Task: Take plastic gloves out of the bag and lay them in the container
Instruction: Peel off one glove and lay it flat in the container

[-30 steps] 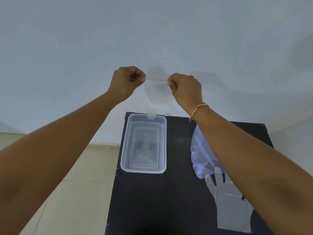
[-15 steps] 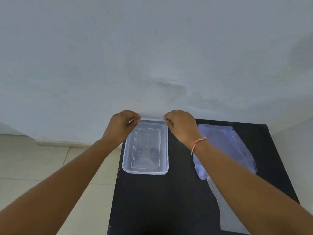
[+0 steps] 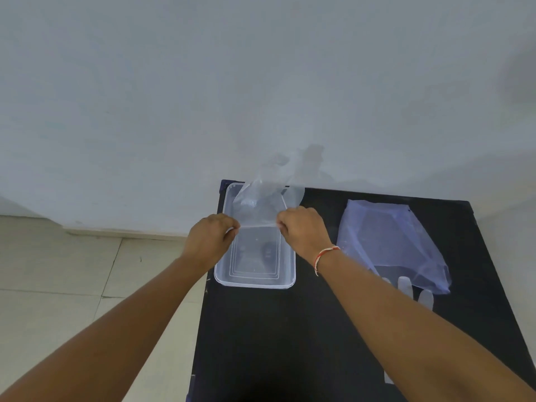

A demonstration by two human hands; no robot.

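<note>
Glove [image 3: 262,207], thin clear plastic film, was pinched at its near edge by both hands, left hand [image 3: 211,239] and right hand [image 3: 303,230] each closed in a fist on a corner. It stretched away beyond the knuckles, over the far end of the clear rectangular container [image 3: 255,281] below them. Right of the right hand lay the crumpled translucent bag [image 3: 391,242] on the black table [image 3: 290,343].

Bare forearms — red-white wrist thread [image 3: 324,254].
</note>
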